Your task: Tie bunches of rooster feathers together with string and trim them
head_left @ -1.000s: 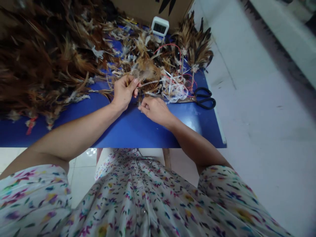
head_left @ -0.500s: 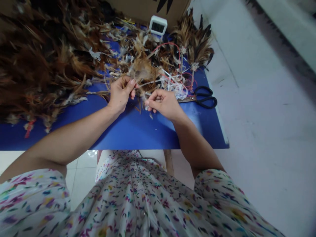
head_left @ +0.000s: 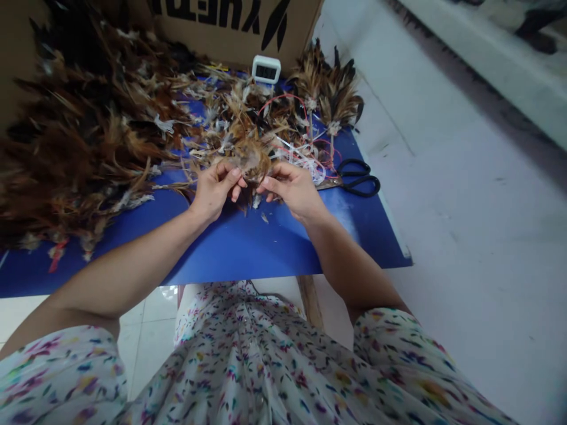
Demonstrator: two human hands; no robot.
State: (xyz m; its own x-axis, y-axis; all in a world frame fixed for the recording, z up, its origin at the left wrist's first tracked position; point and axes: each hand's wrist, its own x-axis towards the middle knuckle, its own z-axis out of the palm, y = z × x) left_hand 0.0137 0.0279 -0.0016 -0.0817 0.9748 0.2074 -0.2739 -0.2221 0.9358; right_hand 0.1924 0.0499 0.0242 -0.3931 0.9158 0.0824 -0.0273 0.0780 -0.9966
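Note:
My left hand [head_left: 216, 189] is closed in a pinch at the left base of a fluffy brown feather tuft [head_left: 253, 160], which it holds just above the blue tabletop. Close by on the right, my right hand [head_left: 292, 188] pinches with thumb and forefinger at the tuft's lower right side. What exactly lies between the right fingertips is too small to make out. A pile of loose light-brown feathers [head_left: 234, 127] spreads behind both hands. White plastic strips [head_left: 297, 154] lie tangled beyond the right hand, and black-handled scissors [head_left: 361, 178] rest to its right.
A big heap of dark brown feathers [head_left: 84, 141] covers the table's left side. At the back stand a white digital timer [head_left: 266, 69] and a cardboard box [head_left: 199, 35]. Tied feather bundles [head_left: 334, 97] lie back right, near red string [head_left: 287, 96]. The blue table [head_left: 248, 254] ends at the right.
My right hand has risen from below the tuft to its side, nearer the left hand. The whole view has tipped up, showing more of the box.

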